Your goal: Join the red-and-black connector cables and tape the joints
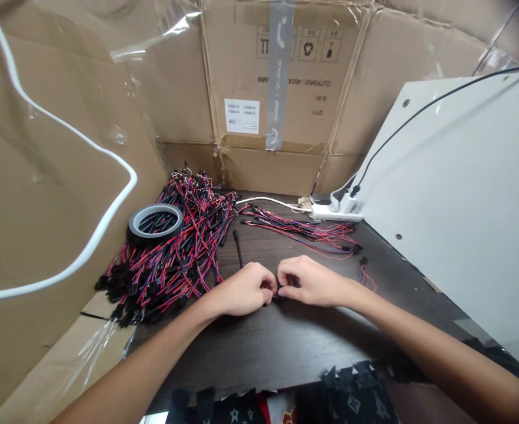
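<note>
My left hand (249, 288) and my right hand (306, 281) meet over the middle of the dark table, fingertips nearly touching. Both are pinched around something small and dark that the fingers mostly hide. Just behind my left hand lies a thin black stick-like piece (238, 248). A big heap of red, blue and black wires (198, 221) with black connectors fills the table's left side. On that heap rests a roll of black tape (156, 222). A smaller bundle of wires (306, 228) lies behind my right hand, and a short wire with a connector (364, 272) is beside my right wrist.
Cardboard walls (242, 59) stand at the back and left. A white power strip (336, 213) with plugs sits at the back right, near a white panel (458, 194). A white cable (109, 150) hangs at the left. Black tape pieces (361, 380) line the front edge.
</note>
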Action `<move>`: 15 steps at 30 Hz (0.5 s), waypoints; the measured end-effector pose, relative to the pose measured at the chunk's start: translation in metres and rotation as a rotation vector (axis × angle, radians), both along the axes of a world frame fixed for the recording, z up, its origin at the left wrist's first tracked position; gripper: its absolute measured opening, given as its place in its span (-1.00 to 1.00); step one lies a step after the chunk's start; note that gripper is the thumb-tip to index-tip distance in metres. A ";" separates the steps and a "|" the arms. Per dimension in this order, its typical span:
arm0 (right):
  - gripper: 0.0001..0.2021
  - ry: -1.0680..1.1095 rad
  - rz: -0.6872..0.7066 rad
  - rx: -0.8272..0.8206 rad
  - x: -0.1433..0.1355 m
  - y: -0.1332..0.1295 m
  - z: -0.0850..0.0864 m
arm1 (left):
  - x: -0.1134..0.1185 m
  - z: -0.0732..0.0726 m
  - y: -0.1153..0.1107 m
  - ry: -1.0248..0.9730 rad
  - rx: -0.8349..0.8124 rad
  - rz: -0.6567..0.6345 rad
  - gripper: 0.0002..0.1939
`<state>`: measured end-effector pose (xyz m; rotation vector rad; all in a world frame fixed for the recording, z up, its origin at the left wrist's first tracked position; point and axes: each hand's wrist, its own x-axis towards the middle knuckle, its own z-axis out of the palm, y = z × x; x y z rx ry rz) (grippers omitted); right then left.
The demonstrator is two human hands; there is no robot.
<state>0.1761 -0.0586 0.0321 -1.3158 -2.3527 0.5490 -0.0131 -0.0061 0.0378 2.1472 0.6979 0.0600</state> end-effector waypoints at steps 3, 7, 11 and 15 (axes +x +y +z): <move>-0.90 -0.019 0.002 0.011 -0.001 -0.002 0.001 | -0.002 0.002 0.003 0.003 -0.117 -0.029 -0.84; -0.90 -0.047 0.004 0.041 -0.001 -0.005 0.003 | -0.003 0.001 0.004 -0.009 -0.222 -0.021 -0.85; -0.88 -0.076 0.000 0.062 -0.002 -0.009 0.003 | -0.002 0.001 0.003 -0.022 -0.279 0.004 -0.85; -0.87 -0.083 0.007 0.070 -0.004 -0.011 0.004 | -0.001 0.003 0.003 -0.018 -0.364 0.054 -0.84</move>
